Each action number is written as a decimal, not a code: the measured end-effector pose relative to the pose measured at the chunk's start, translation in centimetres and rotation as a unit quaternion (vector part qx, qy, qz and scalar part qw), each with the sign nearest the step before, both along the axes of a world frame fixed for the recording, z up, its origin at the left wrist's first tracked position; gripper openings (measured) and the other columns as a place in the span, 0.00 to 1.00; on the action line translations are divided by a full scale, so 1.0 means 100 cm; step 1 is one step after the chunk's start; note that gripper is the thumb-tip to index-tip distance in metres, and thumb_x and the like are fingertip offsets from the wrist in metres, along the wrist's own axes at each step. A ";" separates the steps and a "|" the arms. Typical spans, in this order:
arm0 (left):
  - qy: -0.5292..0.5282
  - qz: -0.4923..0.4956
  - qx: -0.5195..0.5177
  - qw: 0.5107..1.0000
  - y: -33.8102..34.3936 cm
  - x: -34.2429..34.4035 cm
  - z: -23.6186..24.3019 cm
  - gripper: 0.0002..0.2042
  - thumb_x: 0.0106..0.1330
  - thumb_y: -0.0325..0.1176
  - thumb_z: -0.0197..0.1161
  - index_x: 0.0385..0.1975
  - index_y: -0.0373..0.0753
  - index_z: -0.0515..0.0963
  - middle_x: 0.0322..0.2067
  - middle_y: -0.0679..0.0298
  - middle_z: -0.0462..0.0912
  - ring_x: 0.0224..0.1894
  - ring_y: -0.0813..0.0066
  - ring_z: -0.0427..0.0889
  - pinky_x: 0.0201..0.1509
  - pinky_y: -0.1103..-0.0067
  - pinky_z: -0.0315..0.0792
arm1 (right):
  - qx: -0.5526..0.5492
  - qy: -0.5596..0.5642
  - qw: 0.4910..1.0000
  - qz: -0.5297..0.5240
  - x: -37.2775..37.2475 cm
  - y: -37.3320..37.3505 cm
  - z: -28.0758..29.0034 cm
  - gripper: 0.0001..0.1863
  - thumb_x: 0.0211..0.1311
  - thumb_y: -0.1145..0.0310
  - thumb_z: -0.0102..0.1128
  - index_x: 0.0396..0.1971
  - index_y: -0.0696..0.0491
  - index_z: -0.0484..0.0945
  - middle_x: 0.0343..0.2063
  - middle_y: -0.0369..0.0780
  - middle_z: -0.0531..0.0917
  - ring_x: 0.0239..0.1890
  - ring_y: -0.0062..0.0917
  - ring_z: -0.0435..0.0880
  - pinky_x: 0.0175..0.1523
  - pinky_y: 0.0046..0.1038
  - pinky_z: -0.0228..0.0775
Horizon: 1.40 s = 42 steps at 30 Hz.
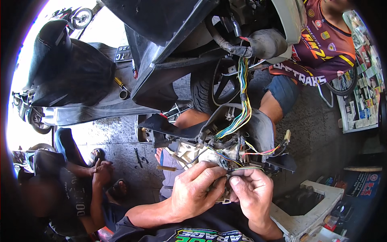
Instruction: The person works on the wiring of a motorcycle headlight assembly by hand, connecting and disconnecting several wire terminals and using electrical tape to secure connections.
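Note:
My left hand (197, 181) and my right hand (253, 187) meet close together in front of my chest, fingers bent and pinched. Between their fingertips runs a thin dark-and-green wire (246, 167); where it ends is hidden by the fingers. Just beyond lies a scooter's opened front cover (260, 123), its inside turned up, with pale plastic parts (187, 150) and loose wires. A bundle of coloured wires (243, 86) drops into it from the scooter above. Right of it, a cream connector (287, 135) hangs on pink and yellow wires.
The scooter's dark body panel (155, 80) and front tyre (200, 90) stand ahead. A screwdriver with a yellow handle (119, 82) lies on the footboard. One person (322, 48) is at the far right; another sits at left with clasped hands (100, 171). A pale frame (306, 218) stands lower right.

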<state>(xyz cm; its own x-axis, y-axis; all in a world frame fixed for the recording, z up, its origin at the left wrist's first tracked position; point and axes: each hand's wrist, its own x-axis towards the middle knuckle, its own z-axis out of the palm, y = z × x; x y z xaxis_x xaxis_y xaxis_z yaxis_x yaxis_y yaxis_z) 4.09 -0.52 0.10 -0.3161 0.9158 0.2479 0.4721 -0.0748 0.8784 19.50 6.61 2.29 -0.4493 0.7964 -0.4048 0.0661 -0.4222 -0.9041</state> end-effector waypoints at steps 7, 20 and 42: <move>-0.030 0.008 0.000 1.000 -0.001 -0.001 -0.002 0.11 0.57 0.16 0.70 0.40 0.33 0.82 0.35 0.55 0.84 0.34 0.63 0.86 0.37 0.72 0.80 | -0.018 -0.034 0.997 0.071 -0.007 0.010 -0.007 0.12 0.71 0.67 0.67 0.40 0.63 0.84 0.26 0.33 0.84 0.23 0.10 0.76 0.28 0.16 0.68; -0.093 0.049 -0.140 0.985 -0.013 0.004 0.001 0.22 0.61 0.23 0.75 0.46 0.33 0.66 0.36 0.52 0.89 0.39 0.71 0.90 0.43 0.77 0.82 | 0.108 -0.091 0.988 0.056 -0.012 0.008 -0.011 0.08 0.68 0.72 0.68 0.38 0.62 0.86 0.25 0.34 0.85 0.25 0.10 0.77 0.31 0.19 0.71; 0.095 0.008 0.198 0.975 -0.043 -0.019 -0.041 0.22 0.54 0.46 0.80 0.38 0.38 0.79 0.40 0.59 0.88 0.40 0.63 0.85 0.46 0.69 0.78 | 0.108 -0.120 0.985 0.063 -0.013 0.018 -0.003 0.07 0.68 0.75 0.65 0.41 0.62 0.81 0.22 0.33 0.83 0.23 0.09 0.78 0.28 0.17 0.71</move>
